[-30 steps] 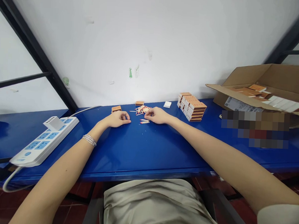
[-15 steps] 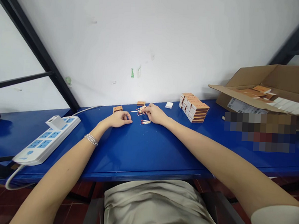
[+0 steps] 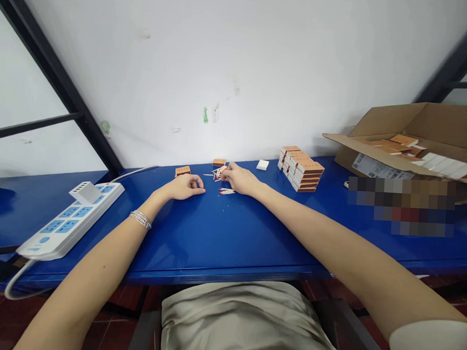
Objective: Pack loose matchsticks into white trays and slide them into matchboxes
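Evidently the work was at the loose match pile [image 3: 217, 173] near the back of the counter [image 3: 214, 236], where the fingers of the right hand [image 3: 224, 176] were bent down onto the pile's near right side. Those fingertips were drawn close together, but whether a match was pinched between them could not be told. The left hand [image 3: 200, 187] rested to the left of the pile, fingers loosely curled and thumb apart from them, with nothing visible in its grasp; just behind it sat a matchbox [image 3: 182, 169].

A smaller match group [image 3: 227, 191] lay in front of the pile, just below the right hand, its sticks roughly side by side with most red heads pointing left. Working well here probably called for a light pinch on the bare wood, taking few sticks at once, since crossed matches could easily drag their neighbours along. Keeping the wrist a little raised seemed wise too, because the smaller group was near enough to be brushed out of line. The idle left hand was well placed to steady the pile's edge. A second matchbox [image 3: 219, 163] stood right behind the pile, so a gentle sideways draw looked safer than a push backward.
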{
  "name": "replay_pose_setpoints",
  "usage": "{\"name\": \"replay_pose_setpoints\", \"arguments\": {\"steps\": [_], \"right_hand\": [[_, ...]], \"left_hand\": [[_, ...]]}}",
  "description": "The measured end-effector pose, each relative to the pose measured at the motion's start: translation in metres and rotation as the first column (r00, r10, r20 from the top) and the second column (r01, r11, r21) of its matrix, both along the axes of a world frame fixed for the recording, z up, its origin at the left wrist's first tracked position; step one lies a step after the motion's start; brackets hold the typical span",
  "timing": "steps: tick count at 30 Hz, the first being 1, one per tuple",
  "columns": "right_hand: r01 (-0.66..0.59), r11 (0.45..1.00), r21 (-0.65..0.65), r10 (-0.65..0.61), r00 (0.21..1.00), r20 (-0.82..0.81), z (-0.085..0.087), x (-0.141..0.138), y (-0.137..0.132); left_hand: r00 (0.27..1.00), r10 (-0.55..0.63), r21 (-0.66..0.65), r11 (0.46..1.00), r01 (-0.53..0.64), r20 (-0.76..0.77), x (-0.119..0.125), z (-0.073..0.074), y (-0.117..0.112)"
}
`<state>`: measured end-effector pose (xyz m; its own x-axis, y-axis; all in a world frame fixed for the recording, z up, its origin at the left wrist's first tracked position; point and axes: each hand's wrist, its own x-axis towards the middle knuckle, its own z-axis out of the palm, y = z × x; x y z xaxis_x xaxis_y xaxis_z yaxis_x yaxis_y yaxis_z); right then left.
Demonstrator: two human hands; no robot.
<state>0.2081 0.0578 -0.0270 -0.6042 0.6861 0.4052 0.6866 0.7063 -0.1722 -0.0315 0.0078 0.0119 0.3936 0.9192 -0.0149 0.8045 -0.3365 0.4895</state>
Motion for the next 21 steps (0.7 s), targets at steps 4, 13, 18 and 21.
{"name": "replay_pose_setpoints", "arguments": {"steps": [4, 13, 18, 21], "right_hand": [[0.035, 0.999, 0.007, -0.035, 0.998, 0.048, 0.001, -0.001, 0.001], [0.089, 0.996, 0.014, -0.089, 0.995, 0.045, 0.005, 0.004, 0.0], [0.084, 0.992, -0.098, -0.108, 0.953, -0.281, 0.001, 0.004, 0.009], [0.12, 0.98, -0.16, -0.178, 0.89, -0.419, 0.003, 0.004, 0.013]], "left_hand": [[1.0, 0.01, -0.015, 1.0, -0.009, 0.019, 0.003, 0.003, -0.002], [0.999, 0.023, -0.022, 1.0, -0.022, 0.032, 0.006, 0.006, -0.006], [1.0, 0.02, -0.017, 1.0, -0.02, 0.022, 0.006, 0.006, -0.006], [1.0, 0.024, -0.023, 0.999, -0.024, 0.019, 0.006, 0.006, -0.006]]}}
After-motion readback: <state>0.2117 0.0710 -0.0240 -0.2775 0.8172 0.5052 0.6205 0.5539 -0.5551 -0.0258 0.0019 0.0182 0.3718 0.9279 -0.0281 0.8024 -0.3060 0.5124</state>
